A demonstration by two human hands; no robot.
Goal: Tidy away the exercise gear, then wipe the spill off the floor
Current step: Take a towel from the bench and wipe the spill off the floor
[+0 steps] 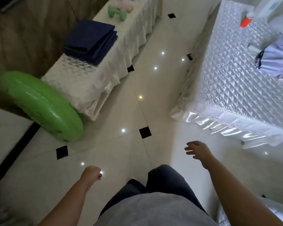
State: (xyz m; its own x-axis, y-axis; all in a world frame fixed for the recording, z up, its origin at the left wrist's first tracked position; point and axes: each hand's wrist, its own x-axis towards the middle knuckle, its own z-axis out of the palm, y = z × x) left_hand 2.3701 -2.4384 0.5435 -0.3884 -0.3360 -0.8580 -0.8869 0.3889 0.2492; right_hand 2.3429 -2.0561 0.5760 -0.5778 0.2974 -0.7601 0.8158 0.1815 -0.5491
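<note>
A big green exercise ball [39, 105] rests on the floor at the left, against the end of a long bench draped in cream cloth [91, 82]. On that bench lie a folded dark blue mat [90, 41] and, farther back, a green dumbbell [117, 11] beside a pale pink one [128, 7]. My left hand [91, 174] hangs low over the tiles, curled into a loose fist with nothing in it. My right hand [198, 150] is held out over the floor, fingers apart and empty. No spill shows on the glossy white tiles.
A table under a quilted silver cloth [232, 82] fills the right side, carrying a white bottle with an orange end [247, 22] and a lilac cloth bundle [278, 57]. A tiled aisle [147, 98] runs between bench and table. A dark-edged step lies at far left.
</note>
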